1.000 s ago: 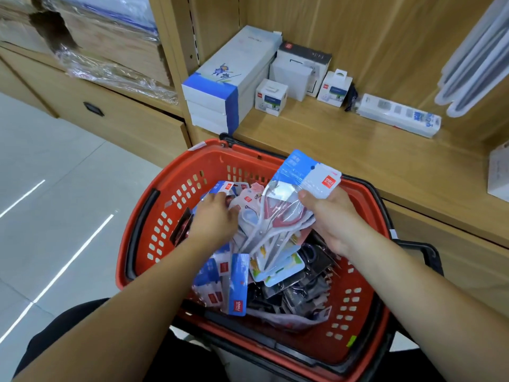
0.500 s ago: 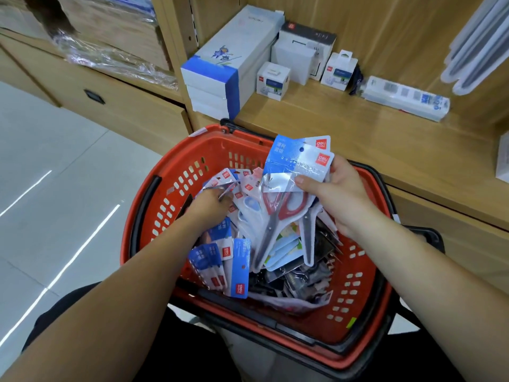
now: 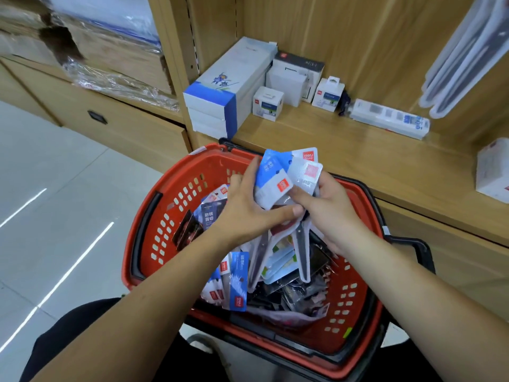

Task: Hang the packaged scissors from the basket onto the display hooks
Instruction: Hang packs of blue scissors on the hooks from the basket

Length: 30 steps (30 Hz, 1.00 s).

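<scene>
Currently: both hands on 1 bundle of packaged scissors, held above the red basket.
Left hand grips the bundle from its left side, thumb laid across the front; right hand pinches it from the right. Card headers fan upward, blades hang down. More packs lie in the basket, which stands beside the wooden shelf.

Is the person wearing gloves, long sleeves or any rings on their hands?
No gloves. The left hand and the right hand are both bare, and no rings show on them. The left forearm and the right forearm are bare too. There is no sleeve, watch or bracelet anywhere down to the picture's bottom edge.
</scene>
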{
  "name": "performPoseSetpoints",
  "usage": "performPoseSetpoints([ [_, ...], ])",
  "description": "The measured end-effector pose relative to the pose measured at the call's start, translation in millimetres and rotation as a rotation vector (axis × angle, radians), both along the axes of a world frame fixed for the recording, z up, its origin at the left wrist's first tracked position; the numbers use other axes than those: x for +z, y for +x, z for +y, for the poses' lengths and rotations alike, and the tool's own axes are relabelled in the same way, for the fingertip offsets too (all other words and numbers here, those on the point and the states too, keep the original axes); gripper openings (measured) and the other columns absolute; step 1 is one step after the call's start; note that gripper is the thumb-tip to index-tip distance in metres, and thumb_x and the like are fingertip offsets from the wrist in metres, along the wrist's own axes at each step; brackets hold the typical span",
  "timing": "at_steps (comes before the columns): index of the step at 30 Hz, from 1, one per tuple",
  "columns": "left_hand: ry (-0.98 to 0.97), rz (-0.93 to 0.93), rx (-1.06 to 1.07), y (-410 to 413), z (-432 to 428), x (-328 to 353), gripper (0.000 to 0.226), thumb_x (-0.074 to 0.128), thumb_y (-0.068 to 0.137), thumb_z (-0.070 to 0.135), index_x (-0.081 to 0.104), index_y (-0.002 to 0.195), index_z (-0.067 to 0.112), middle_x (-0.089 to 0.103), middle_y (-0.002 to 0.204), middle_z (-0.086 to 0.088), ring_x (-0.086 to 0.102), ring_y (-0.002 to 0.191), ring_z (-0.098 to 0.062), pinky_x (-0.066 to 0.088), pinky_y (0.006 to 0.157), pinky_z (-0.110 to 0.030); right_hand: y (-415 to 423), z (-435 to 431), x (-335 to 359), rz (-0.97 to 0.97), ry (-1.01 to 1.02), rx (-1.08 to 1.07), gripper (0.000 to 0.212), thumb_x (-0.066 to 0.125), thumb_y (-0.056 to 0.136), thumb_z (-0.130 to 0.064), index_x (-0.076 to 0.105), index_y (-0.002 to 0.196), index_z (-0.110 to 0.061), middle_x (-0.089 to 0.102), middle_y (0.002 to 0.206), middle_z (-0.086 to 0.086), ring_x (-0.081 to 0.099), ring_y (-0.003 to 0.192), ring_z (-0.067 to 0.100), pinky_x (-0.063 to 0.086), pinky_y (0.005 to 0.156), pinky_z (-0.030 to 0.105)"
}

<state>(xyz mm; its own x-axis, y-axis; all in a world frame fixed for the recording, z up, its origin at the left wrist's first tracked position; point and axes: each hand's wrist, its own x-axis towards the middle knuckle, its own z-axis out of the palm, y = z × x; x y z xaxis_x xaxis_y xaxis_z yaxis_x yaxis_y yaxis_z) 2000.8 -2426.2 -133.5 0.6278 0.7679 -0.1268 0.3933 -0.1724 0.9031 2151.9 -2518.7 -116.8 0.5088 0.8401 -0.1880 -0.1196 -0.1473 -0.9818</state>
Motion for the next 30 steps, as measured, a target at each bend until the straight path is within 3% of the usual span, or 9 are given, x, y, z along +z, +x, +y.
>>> performPoseSetpoints([
  [2, -0.097, -0.073, 0.011, 2.1, -0.4, 7.4, 0.122, 0.068, 0.068, 0.084, 0.007, 0.165, 0.045, 0.033, 0.140, 0.017, 0.034, 0.141, 0.003, 0.035, 0.123, -0.045, 5.0, -1.3, 2.2, 0.000, 0.005, -0.011, 0.029, 0.065, 0.102, -0.006, 0.068, 0.129, -0.018, 0.079, 0.118, 0.002, 0.075, 0.111, 0.024, 0.058, 0.101, 0.051],
  [5, -0.184, -0.174, 0.031, 3.2, -0.4, 19.7, 0.110, 0.063, 0.082, 0.081, 0.004, 0.166, 0.042, 0.026, 0.151, 0.026, 0.026, 0.126, 0.033, 0.030, 0.122, -0.039, 14.8, -3.4, 11.3, 0.020, 0.018, -0.012, 0.028, 0.058, 0.106, -0.004, 0.066, 0.130, -0.015, 0.079, 0.117, 0.000, 0.076, 0.108, 0.019, 0.061, 0.089, 0.035],
  [8, -0.271, -0.227, 0.054, 5.9, 5.4, 25.3, 0.118, 0.074, 0.071, 0.078, 0.013, 0.166, 0.044, 0.029, 0.162, 0.015, 0.038, 0.146, -0.007, 0.047, 0.113, -0.041, 26.8, -5.6, 20.6, 0.013, 0.027, 0.009, 0.026, 0.057, 0.106, -0.004, 0.067, 0.127, -0.016, 0.080, 0.114, -0.002, 0.077, 0.104, 0.015, 0.060, 0.081, 0.025],
  [11, -0.387, -0.375, 0.081, 11.9, 6.9, 24.4, 0.080, 0.078, 0.087, 0.049, 0.042, 0.156, 0.033, 0.059, 0.144, -0.012, 0.060, 0.131, -0.035, 0.054, 0.106, -0.056, 36.8, -9.0, 26.8, -0.013, 0.031, 0.023, 0.027, 0.062, 0.103, -0.005, 0.066, 0.128, -0.012, 0.080, 0.117, 0.001, 0.076, 0.107, 0.019, 0.059, 0.089, 0.032],
  [15, -0.315, -0.470, 0.202, 20.2, -0.7, 30.8, 0.035, 0.075, 0.097, 0.016, 0.063, 0.129, 0.015, 0.076, 0.117, -0.011, 0.073, 0.106, -0.026, 0.055, 0.102, -0.059, 45.0, -18.2, 36.0, -0.002, 0.073, 0.035, 0.021, 0.069, 0.096, -0.002, 0.068, 0.111, -0.017, 0.082, 0.102, -0.001, 0.078, 0.092, 0.015, 0.062, 0.079, 0.028],
  [20, -0.334, -0.479, 0.211, 19.9, -7.0, 35.6, 0.022, 0.069, 0.102, 0.024, 0.071, 0.122, 0.014, 0.078, 0.118, -0.008, 0.073, 0.114, -0.030, 0.054, 0.105, -0.058, 50.9, -30.9, 46.2, -0.015, 0.128, -0.033, 0.022, 0.072, 0.095, -0.004, 0.070, 0.113, -0.016, 0.081, 0.111, 0.006, 0.078, 0.100, 0.024, 0.062, 0.092, 0.042],
  [24, -0.399, -0.510, 0.216, 28.0, -18.5, 43.4, 0.019, 0.067, 0.103, 0.029, 0.076, 0.099, 0.012, 0.063, 0.081, -0.011, 0.053, 0.080, -0.028, 0.050, 0.086, -0.058, 51.3, -41.0, 58.5, -0.008, 0.188, -0.108, 0.024, 0.071, 0.096, -0.003, 0.071, 0.118, -0.011, 0.079, 0.115, 0.011, 0.076, 0.106, 0.029, 0.060, 0.098, 0.048],
  [26, -0.441, -0.540, 0.202, 36.2, -26.5, 51.9, 0.020, 0.068, 0.102, 0.027, 0.075, 0.101, 0.009, 0.065, 0.087, -0.013, 0.057, 0.083, -0.029, 0.049, 0.087, -0.054, 50.9, -47.1, 65.5, -0.014, 0.219, -0.126, 0.025, 0.071, 0.096, -0.003, 0.070, 0.120, -0.008, 0.079, 0.116, 0.013, 0.075, 0.108, 0.031, 0.058, 0.101, 0.050],
  [30, -0.533, -0.636, 0.151, 61.3, -47.3, 76.7, 0.025, 0.061, 0.105, 0.019, 0.072, 0.123, 0.006, 0.076, 0.121, -0.018, 0.070, 0.118, -0.039, 0.055, 0.104, -0.051, 54.4, -60.9, 88.3, -0.051, 0.269, -0.191, 0.026, 0.070, 0.098, -0.006, 0.068, 0.123, -0.006, 0.079, 0.118, 0.010, 0.074, 0.113, 0.033, 0.057, 0.103, 0.049],
])
